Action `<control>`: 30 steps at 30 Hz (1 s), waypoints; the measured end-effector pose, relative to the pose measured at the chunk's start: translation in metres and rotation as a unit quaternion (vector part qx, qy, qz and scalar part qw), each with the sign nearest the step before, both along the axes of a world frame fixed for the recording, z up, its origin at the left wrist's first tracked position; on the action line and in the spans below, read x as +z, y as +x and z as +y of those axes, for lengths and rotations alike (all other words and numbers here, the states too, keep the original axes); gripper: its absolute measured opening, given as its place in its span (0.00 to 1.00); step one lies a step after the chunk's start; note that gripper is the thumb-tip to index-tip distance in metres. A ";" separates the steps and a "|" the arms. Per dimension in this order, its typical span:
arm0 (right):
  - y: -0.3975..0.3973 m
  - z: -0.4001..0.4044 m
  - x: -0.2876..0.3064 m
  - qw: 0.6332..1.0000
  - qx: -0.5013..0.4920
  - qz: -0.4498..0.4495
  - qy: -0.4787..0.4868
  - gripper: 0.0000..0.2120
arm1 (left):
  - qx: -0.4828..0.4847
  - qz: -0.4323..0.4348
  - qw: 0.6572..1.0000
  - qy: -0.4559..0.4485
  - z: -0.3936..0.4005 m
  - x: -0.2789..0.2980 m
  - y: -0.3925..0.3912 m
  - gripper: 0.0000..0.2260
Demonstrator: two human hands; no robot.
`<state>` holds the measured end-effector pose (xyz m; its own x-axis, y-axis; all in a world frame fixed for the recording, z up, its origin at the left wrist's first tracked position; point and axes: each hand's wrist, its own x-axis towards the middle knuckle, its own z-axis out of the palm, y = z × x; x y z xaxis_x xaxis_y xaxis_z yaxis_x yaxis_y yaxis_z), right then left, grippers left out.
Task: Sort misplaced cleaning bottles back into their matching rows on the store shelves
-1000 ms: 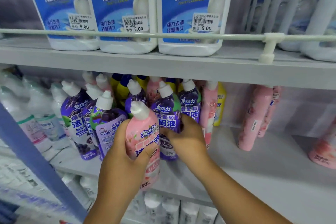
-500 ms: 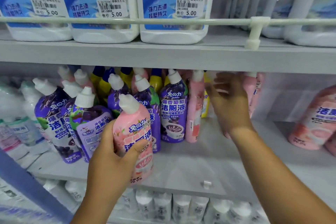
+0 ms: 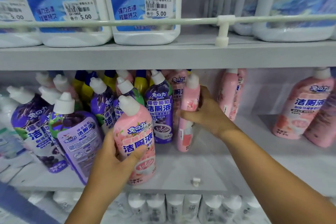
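- Middle shelf point(image 3: 209, 162): a pale grey board that serves as the landmark for all positions below.
- Left hand point(image 3: 111, 162): curled around the lower body of a pink bottle point(image 3: 135, 138), thumb across its label; the bottle is held upright at the front edge of the middle shelf, in front of the purple row.
- Right hand point(image 3: 205, 114): wrapped around a second pink bottle point(image 3: 187, 114), fingers behind it and thumb in front; this bottle tilts slightly, its base resting on the middle shelf just right of the purple row.
- Purple bottles point(image 3: 160, 109): a cluster with white caps standing on the left half of the middle shelf; one at the front left point(image 3: 78, 132) leans with its back label outward.
- Yellow bottles with blue necks point(image 3: 140, 82): at the back of the middle shelf, behind the purple cluster.
- Pink row point(image 3: 231, 92): standing deeper on the middle shelf, just right of the right hand; further pink bottles point(image 3: 301, 107) stand at its far right end.
- Blue-labelled white jugs point(image 3: 145, 5): on the shelf above the middle shelf, behind a white wire rail point(image 3: 127, 22), each with a price sticker reading 5.00.
- White-capped bottles point(image 3: 174, 207): in a row below the middle shelf; labels too blurred to read.
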<state>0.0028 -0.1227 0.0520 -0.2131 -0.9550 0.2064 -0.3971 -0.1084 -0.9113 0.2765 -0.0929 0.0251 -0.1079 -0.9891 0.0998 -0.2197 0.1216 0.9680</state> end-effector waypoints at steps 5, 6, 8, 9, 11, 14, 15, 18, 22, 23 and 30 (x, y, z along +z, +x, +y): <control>-0.018 0.053 0.000 0.989 -0.106 -0.042 -0.095 0.34 | -0.022 0.017 1.000 0.005 -0.003 -0.012 -0.019 0.25; -0.028 0.061 -0.003 0.985 -0.125 -0.048 -0.110 0.33 | -0.029 0.016 0.999 0.005 -0.005 -0.014 -0.025 0.25; -0.045 0.076 -0.010 0.977 -0.168 -0.036 -0.128 0.33 | -0.046 0.019 0.999 0.001 -0.006 -0.014 -0.043 0.23; -0.053 0.083 -0.013 0.973 -0.188 -0.026 -0.133 0.34 | -0.059 0.024 0.998 -0.001 -0.006 -0.012 -0.054 0.22; -0.068 0.097 -0.019 0.961 -0.237 -0.012 -0.143 0.35 | -0.081 0.028 0.996 -0.010 -0.007 -0.007 -0.077 0.22; -0.091 0.112 -0.023 0.941 -0.298 -0.009 -0.162 0.35 | -0.081 0.029 0.996 -0.027 -0.008 -0.003 -0.112 0.23; -0.099 0.116 -0.023 0.936 -0.309 -0.005 -0.167 0.37 | -0.078 0.028 0.996 -0.030 -0.008 -0.002 -0.123 0.23; -0.122 0.126 -0.030 0.922 -0.349 0.039 -0.161 0.44 | -0.085 0.026 0.996 -0.029 -0.005 -0.007 -0.156 0.25; -0.140 0.139 -0.042 0.924 -0.346 0.087 -0.137 0.46 | -0.091 0.023 0.995 -0.026 0.002 -0.017 -0.193 0.28; -0.143 0.142 -0.044 0.935 -0.324 0.068 -0.126 0.43 | -0.094 0.024 0.995 -0.025 0.002 -0.019 -0.201 0.27; -0.165 0.157 -0.085 0.974 -0.223 0.035 -0.020 0.43 | -0.029 0.025 0.998 -0.049 0.001 -0.020 -0.221 0.24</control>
<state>-0.1619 0.0347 -0.0333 -0.5893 -0.7612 0.2709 -0.4735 0.0536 -0.8792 0.0553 -0.0919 0.0048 -0.1574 -0.9666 0.2021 -0.1618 0.2271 0.9603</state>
